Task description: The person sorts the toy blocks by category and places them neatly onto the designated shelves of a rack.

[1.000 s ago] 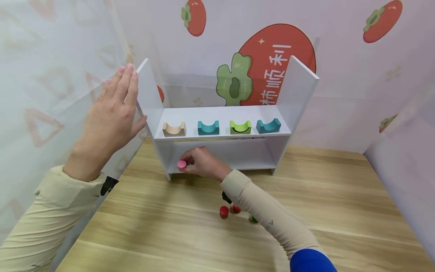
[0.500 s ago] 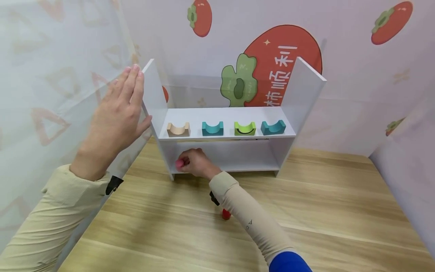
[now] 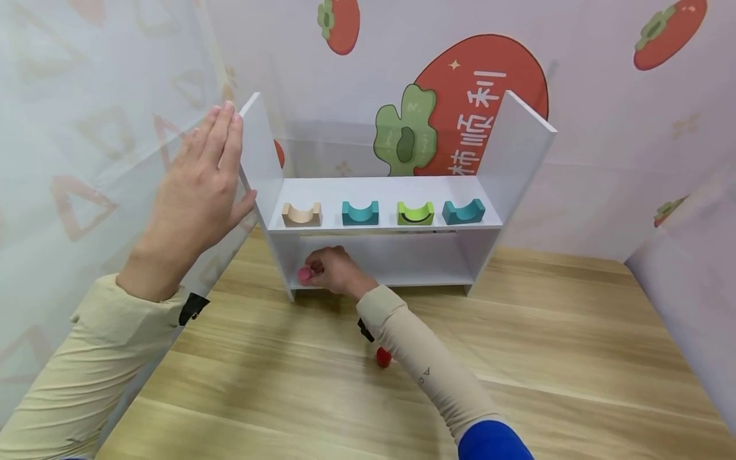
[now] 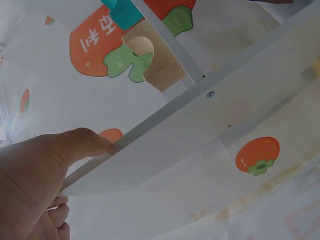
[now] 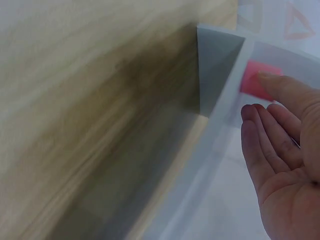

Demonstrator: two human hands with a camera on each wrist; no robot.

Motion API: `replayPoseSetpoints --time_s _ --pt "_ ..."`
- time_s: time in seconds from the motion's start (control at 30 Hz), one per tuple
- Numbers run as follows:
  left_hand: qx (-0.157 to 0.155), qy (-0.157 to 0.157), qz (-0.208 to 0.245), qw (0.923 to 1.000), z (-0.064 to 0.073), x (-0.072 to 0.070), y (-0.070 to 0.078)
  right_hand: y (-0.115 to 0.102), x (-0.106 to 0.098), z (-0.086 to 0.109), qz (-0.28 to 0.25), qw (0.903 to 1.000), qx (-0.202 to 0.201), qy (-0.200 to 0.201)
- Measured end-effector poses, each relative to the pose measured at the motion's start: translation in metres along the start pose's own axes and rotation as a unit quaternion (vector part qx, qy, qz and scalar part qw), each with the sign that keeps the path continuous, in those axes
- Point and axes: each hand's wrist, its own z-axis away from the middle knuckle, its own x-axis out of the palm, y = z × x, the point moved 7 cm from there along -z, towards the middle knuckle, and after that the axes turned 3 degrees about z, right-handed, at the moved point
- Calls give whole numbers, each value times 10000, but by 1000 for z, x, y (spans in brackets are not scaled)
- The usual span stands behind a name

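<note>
A white shelf unit (image 3: 374,191) with tall side panels stands on the wooden table. My left hand (image 3: 198,191) lies along its left panel (image 4: 155,155), fingers straight against the outer side; the thumb (image 4: 85,142) touches the front edge. Down at the lower shelf's left end, my right hand (image 3: 339,271) pinches a small pink cylinder (image 3: 305,275). In the right wrist view the thumb lies on the pink cylinder (image 5: 251,86) near the shelf's front lip, the other visible fingers curl loosely, and the far side of the cylinder is hidden.
Several U-shaped blocks line the upper shelf: wooden (image 3: 301,216), teal (image 3: 360,214), lime green (image 3: 416,215) and teal (image 3: 463,213). A red piece (image 3: 383,357) on the table is partly covered by the right sleeve (image 3: 428,361). Printed cloth (image 3: 604,128) hangs behind.
My right hand has brought the pink cylinder slightly left at the lower shelf. Its forearm has shifted left, covering table pieces seen earlier. My left hand stays at the panel; the view has shifted slightly.
</note>
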Motion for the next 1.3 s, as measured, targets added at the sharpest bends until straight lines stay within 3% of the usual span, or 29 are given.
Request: replayPoseSetpoints --time_s 0.13,0.37,0.7,0.93,1.13,1.3 --pt "15 23 -13 10000 -1 -2 -1 2 -11 5 -16 10000 60 -31" --pt "-65 -62 37 10000 0 -2 -1 5 -22 30 162 9992 -222 -295" --pt "-75 85 174 9998 -1 -3 -2 11 -35 104 350 9877 -784 -1310" --pt "-118 21 207 9997 0 -2 -2 30 -31 144 237 9769 -577 -2043" --pt "-105 56 211 9997 0 -2 -2 44 -20 162 650 9747 -619 -2049" --pt "-122 34 268 9996 1 -3 -2 54 -9 171 634 9782 -674 -1857"
